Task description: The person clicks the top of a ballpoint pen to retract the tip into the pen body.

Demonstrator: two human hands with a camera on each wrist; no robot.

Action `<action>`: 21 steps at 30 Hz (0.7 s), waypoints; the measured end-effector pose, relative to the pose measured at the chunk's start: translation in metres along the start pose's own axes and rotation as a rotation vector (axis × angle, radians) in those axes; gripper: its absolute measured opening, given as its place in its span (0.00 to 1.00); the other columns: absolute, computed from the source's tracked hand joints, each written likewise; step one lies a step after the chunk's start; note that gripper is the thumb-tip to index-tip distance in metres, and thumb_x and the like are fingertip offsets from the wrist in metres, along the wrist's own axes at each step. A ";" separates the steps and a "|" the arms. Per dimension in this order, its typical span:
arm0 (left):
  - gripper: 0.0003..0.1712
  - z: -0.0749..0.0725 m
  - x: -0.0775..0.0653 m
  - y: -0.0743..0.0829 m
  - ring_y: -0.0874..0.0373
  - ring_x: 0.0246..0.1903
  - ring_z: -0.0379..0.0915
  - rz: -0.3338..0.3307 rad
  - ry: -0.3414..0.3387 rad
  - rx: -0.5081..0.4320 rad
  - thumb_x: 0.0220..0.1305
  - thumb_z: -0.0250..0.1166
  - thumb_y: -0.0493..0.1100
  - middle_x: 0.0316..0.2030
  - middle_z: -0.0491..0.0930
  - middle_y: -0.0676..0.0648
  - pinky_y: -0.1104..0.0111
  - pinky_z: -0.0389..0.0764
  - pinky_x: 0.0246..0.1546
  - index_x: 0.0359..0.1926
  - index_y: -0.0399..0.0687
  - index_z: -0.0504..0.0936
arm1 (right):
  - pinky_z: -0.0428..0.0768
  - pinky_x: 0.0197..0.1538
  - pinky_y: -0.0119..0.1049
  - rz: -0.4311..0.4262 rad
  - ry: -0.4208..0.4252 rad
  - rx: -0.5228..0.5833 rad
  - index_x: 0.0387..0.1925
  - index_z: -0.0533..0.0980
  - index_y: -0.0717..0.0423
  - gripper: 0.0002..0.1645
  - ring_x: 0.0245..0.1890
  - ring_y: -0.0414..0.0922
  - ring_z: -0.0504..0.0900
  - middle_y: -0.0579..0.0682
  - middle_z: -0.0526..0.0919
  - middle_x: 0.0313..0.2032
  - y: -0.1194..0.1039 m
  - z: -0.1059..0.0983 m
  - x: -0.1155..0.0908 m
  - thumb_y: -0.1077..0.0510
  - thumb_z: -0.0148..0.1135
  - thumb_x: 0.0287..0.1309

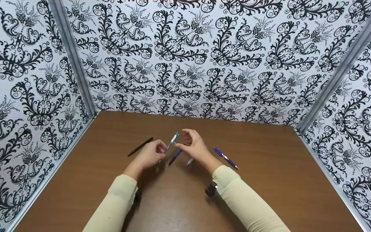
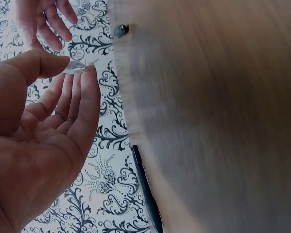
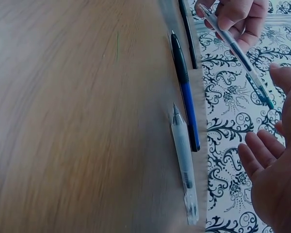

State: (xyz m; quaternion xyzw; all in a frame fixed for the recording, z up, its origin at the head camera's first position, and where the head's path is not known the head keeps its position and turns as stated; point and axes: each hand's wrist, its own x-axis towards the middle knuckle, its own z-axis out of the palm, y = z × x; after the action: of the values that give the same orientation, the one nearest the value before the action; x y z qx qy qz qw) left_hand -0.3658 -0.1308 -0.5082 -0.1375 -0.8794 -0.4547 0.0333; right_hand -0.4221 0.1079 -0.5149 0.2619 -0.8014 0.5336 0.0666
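Note:
My left hand [image 1: 150, 154] pinches a clear pen with a teal end [image 1: 173, 138] between thumb and fingers, holding it tilted above the table. The left wrist view shows the pen's pointed tip [image 2: 78, 67] in that pinch. My right hand [image 1: 195, 147] is beside the pen's teal end; in the right wrist view its fingers [image 3: 256, 153] are spread and apart from the pen. Below the hands lie a blue pen with a dark grip [image 3: 185, 92] and a whitish clear pen [image 3: 184, 162], the latter partly hidden by my right hand in the head view.
A black pen [image 1: 140, 147] lies left of my left hand. Another blue pen [image 1: 226, 158] lies to the right of my right hand. The brown wooden table [image 1: 172, 206] is bordered by patterned walls [image 1: 185, 64] with metal posts at the corners.

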 end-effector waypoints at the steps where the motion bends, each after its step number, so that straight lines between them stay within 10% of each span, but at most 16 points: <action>1: 0.12 -0.001 0.000 -0.001 0.52 0.41 0.80 -0.005 0.000 0.008 0.67 0.70 0.27 0.39 0.84 0.46 0.53 0.84 0.49 0.49 0.39 0.85 | 0.79 0.67 0.65 0.005 -0.003 0.003 0.73 0.72 0.67 0.42 0.62 0.73 0.79 0.72 0.77 0.64 0.000 0.001 0.001 0.59 0.82 0.64; 21: 0.13 -0.016 0.002 -0.012 0.52 0.37 0.79 -0.068 -0.041 0.131 0.68 0.68 0.30 0.38 0.83 0.46 0.53 0.83 0.45 0.52 0.40 0.85 | 0.82 0.66 0.62 0.019 -0.043 -0.083 0.72 0.73 0.66 0.41 0.60 0.70 0.82 0.66 0.77 0.63 0.000 0.019 0.004 0.57 0.82 0.63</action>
State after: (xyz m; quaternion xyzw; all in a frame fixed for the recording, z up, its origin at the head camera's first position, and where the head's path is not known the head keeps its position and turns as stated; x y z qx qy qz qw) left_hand -0.3724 -0.1505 -0.5081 -0.1144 -0.9119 -0.3940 0.0090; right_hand -0.4221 0.0900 -0.5214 0.2629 -0.8265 0.4948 0.0552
